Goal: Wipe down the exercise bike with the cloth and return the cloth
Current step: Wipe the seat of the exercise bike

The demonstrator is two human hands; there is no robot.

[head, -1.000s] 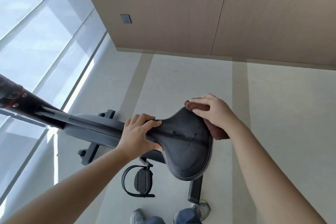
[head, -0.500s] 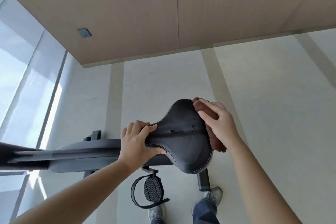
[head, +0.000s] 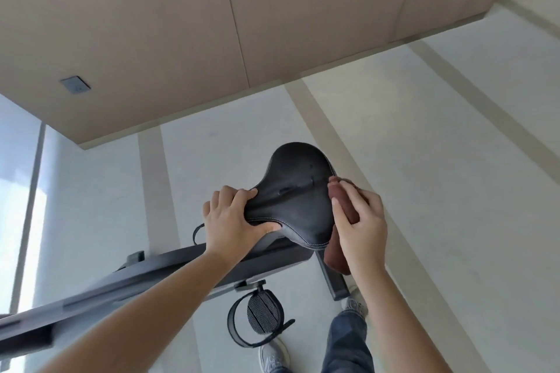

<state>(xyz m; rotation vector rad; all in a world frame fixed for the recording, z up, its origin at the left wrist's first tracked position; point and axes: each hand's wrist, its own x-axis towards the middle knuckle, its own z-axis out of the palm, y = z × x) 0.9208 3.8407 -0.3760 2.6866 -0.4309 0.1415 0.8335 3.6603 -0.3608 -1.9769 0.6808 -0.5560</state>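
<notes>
Gripping seat (head: 298, 191) nose with left hand (head: 233, 221), pinching cloth (head: 336, 256) at seat's right edge with right hand (head: 360, 221); risking a drop, tail dangling.

My right hand (head: 360, 221) covers most of the cloth (head: 334, 255) beside the saddle (head: 300, 185). My left hand (head: 231, 221) hides the saddle's nose. Left of the saddle, I see the frame (head: 91, 300) blurred and cut off.

- Light tan wood-panelled wall (head: 181, 24) with slim vertical seams.
- Small grey wall plate (head: 75, 85) set low in the panelling.
- Pale floor (head: 424, 160) crossed by beige stripes (head: 327, 136).
- Tall window (head: 15, 191) at left, letting in bright daylight.
</notes>
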